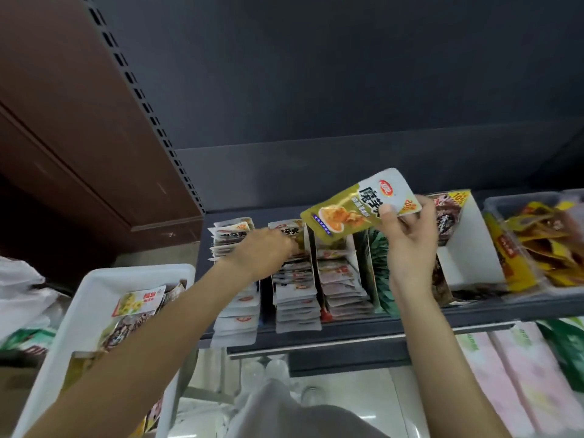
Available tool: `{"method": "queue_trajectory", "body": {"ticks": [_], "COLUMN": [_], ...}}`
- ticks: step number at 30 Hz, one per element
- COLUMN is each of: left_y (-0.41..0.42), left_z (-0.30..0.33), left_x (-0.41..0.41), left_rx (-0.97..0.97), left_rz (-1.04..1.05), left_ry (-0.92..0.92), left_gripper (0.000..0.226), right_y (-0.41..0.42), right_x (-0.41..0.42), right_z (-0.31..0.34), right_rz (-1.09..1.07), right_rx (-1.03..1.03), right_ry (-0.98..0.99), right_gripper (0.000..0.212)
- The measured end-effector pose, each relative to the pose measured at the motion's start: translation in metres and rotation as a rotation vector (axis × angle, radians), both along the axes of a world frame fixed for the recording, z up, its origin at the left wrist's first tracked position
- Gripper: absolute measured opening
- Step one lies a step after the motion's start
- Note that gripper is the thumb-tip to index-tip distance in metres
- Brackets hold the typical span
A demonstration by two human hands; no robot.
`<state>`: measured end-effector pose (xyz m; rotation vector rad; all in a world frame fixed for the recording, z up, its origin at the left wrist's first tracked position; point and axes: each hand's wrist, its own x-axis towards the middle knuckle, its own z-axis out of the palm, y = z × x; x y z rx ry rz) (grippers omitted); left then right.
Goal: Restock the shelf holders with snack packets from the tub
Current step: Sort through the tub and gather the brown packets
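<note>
Dark grey shop shelf [363, 335] under a slotted upright, lined with white card holders [459, 248] full of stacked snack packets [297, 289]. Right hand [409, 245] raised above the middle holders, thumb and fingers pinching a gold-and-white packet [361, 205] by its right edge, packet tilted and clear of the stacks below. Left hand [264, 251] reaching over the rows on the left, fingers curled down onto the far end of a stack of white packets; whether gripping a packet or only pressing on it, cannot tell. White tub [94, 281] near left, beside the shelf's left end, holding more loose packets [140, 303], one yellow-and-red on top. Clear tray of yellow packets [543, 245] at far right on the same shelf. Pale pink packs [512, 374] on the level below, right
</note>
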<state>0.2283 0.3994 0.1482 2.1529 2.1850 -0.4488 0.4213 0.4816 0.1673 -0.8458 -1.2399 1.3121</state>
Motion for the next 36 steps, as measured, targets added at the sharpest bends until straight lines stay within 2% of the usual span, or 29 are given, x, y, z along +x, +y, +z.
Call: {"method": "queue_trajectory", "body": {"ticks": [2, 6, 10, 13, 17, 19, 23, 25, 28, 30, 33, 36], "left_y": [-0.007, -0.021, -0.028, -0.029, -0.038, -0.044, -0.058, -0.068, -0.093, -0.119, -0.169, -0.228], "left_z": [-0.008, -0.011, -0.012, -0.015, -0.022, -0.025, -0.019, -0.017, -0.014, -0.016, -0.027, -0.051], "left_x": [0.007, 0.012, 0.015, 0.014, 0.007, 0.004, 0.003, 0.002, -0.002, -0.007, -0.021, -0.044], "left_rx": [0.018, 0.120, 0.202, 0.253, 0.340, 0.386, 0.607, 0.805, 1.081, 1.264, 1.423, 1.431], "left_rz": [-0.008, 0.096, 0.142, 0.131, 0.171, 0.187, 0.167, 0.191, 0.320, 0.422, 0.618, 0.858], "left_ry": [-0.021, -0.093, 0.011, -0.008, -0.106, -0.173, -0.306, -0.386, -0.528, -0.589, -0.657, -0.702], "left_gripper": [0.033, 0.034, 0.032, 0.034, 0.033, 0.033, 0.022, 0.018, 0.017, 0.015, 0.008, 0.005], "right_y": [0.008, 0.021, 0.019, 0.018, 0.022, 0.020, 0.018, 0.011, -0.023, -0.058, -0.112, -0.162], "right_x": [-0.015, -0.054, -0.080, -0.089, -0.089, -0.089, -0.085, -0.077, -0.067, -0.070, -0.088, -0.119], "right_z": [0.001, -0.012, -0.033, -0.042, -0.049, -0.049, -0.037, -0.020, 0.006, 0.019, 0.021, 0.002], "right_rz": [0.027, 0.167, 0.355, 0.474, 0.417, 0.447, 0.493, 0.451, 0.352, 0.378, 0.537, 0.750], "right_rx": [0.089, 0.311, 0.564, 0.636, 0.933, 0.933, 0.763, 0.631, 0.544, 0.463, 0.413, 0.434], "right_ry": [-0.096, -0.443, -0.711, -0.882, -1.222, -1.304, -1.241, -1.022, -0.666, -0.509, -0.438, -0.508], "right_gripper": [0.021, 0.013, 0.012, 0.011, 0.013, 0.018, 0.029, 0.031, 0.020, 0.017, 0.018, 0.021]}}
